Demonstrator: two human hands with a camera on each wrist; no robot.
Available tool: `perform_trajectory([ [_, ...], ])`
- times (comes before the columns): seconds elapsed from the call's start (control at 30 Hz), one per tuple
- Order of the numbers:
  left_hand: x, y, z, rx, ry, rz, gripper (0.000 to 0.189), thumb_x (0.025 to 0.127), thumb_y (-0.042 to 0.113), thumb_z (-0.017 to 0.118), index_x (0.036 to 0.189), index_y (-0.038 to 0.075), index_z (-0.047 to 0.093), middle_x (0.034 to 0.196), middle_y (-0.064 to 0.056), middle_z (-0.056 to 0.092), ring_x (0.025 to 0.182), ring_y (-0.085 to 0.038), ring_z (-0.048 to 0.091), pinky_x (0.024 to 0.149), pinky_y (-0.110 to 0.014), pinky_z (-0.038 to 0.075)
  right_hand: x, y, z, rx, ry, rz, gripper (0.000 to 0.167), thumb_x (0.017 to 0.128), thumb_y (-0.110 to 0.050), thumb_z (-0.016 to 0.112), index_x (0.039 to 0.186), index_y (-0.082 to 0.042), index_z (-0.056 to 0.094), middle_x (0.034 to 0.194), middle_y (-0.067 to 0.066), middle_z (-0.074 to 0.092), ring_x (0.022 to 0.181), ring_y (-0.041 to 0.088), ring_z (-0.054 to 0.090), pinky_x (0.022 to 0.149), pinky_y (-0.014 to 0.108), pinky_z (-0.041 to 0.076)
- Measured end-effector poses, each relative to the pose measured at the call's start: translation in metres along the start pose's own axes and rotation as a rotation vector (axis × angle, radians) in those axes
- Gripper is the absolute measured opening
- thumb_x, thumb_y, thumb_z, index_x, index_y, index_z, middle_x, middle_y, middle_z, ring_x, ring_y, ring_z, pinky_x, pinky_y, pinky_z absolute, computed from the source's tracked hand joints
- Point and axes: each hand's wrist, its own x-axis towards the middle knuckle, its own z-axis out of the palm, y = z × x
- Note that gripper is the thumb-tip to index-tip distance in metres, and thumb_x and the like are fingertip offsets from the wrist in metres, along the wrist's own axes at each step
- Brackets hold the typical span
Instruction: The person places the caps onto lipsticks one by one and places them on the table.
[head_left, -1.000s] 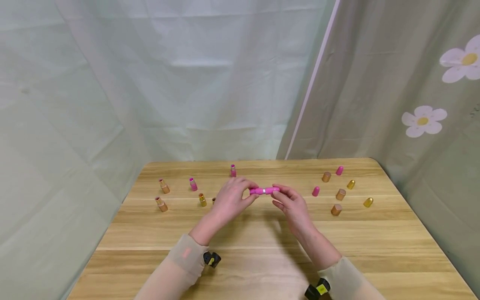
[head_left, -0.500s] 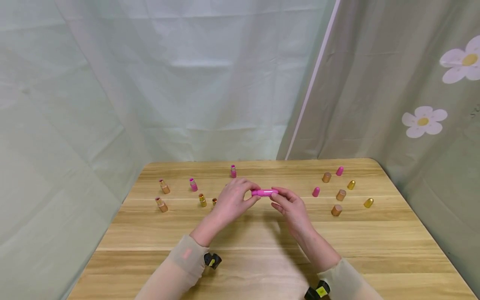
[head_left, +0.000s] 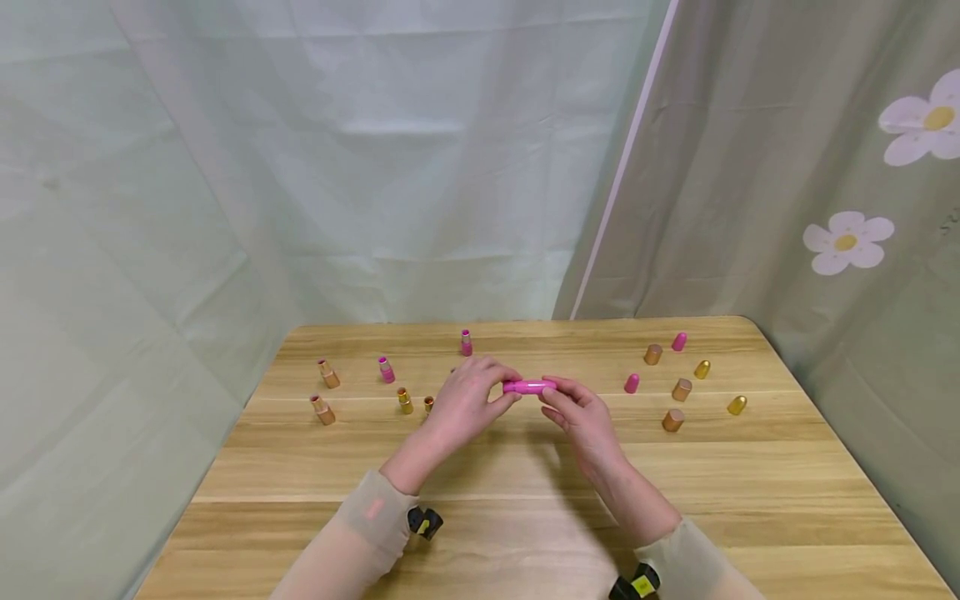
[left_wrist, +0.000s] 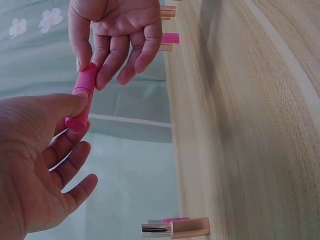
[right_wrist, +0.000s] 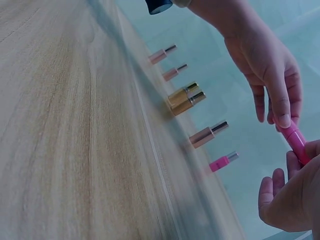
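Above the middle of the table, a pink lipstick tube (head_left: pixel 529 387) lies level between the two hands. My left hand (head_left: pixel 467 402) pinches its left end, the base, between thumb and fingers. At the other end, my right hand (head_left: pixel 591 423) pinches the cap. In the left wrist view the thumb presses on the pink tube (left_wrist: pixel 86 80), and the left hand's other fingers are spread loosely. The right wrist view has the same tube (right_wrist: pixel 296 142) at its right side, cap and base meeting at a thin seam.
Uncapped lipstick tubes stand on the left of the wooden table (head_left: pixel 525 517): pink (head_left: pixel 386 369), gold (head_left: pixel 405 400) and rose-gold (head_left: pixel 323 409). Some are partly hidden by the left hand. On the right stand loose caps, pink (head_left: pixel 632 383), gold (head_left: pixel 737 405) and copper (head_left: pixel 673 420). Curtains hang behind.
One second ago a silver band showed between the pink cap and base. The cap has slid left over it, and the band is now covered. Both hands have stayed nearly in place.
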Motion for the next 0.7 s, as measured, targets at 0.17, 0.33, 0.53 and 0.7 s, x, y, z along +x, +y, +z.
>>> perform_trajectory([
  [0.17, -0.0005, -0.0008, 0.0008, -0.004, 0.004, 0.015, 0.019, 0.092, 0.024, 0.08, 0.109, 0.017, 0.077, 0.106, 0.003, 0.07, 0.096, -0.017, 0.057, 0.082, -0.037, 0.048, -0.0006, 0.0014, 0.0005, 0.0, 0.005, -0.002, 0.039, 0.099, -0.01, 0.068, 0.13, 0.011, 0.06, 0.116, 0.009, 0.066, 0.11, 0.023, 0.066, 0.1, 0.041, 0.052],
  [0.33, -0.0008, -0.0015, 0.0016, 0.001, 0.012, 0.028, 0.019, 0.092, 0.022, 0.08, 0.11, 0.017, 0.077, 0.106, 0.003, 0.069, 0.096, -0.017, 0.056, 0.081, -0.037, 0.048, -0.0004, 0.0028, 0.0017, 0.012, 0.009, -0.004, 0.04, 0.098, -0.009, 0.069, 0.13, 0.012, 0.059, 0.115, 0.009, 0.066, 0.118, 0.033, 0.062, 0.105, 0.049, 0.048],
  [0.53, -0.0009, -0.0011, 0.0017, 0.012, 0.019, 0.044, 0.02, 0.091, 0.023, 0.08, 0.11, 0.016, 0.076, 0.105, 0.002, 0.069, 0.096, -0.018, 0.058, 0.082, -0.038, 0.049, -0.0003, 0.004, 0.002, 0.01, 0.014, 0.001, 0.037, 0.099, -0.01, 0.068, 0.129, 0.01, 0.061, 0.115, 0.009, 0.066, 0.115, 0.03, 0.063, 0.107, 0.052, 0.046],
  [0.7, -0.001, -0.0014, 0.0036, 0.017, 0.019, 0.048, 0.02, 0.091, 0.023, 0.08, 0.109, 0.016, 0.076, 0.105, 0.002, 0.07, 0.097, -0.019, 0.059, 0.083, -0.038, 0.05, -0.0006, 0.0047, 0.0015, 0.013, 0.009, -0.002, 0.037, 0.099, -0.01, 0.068, 0.129, 0.01, 0.06, 0.116, 0.01, 0.066, 0.115, 0.029, 0.064, 0.107, 0.053, 0.045],
])
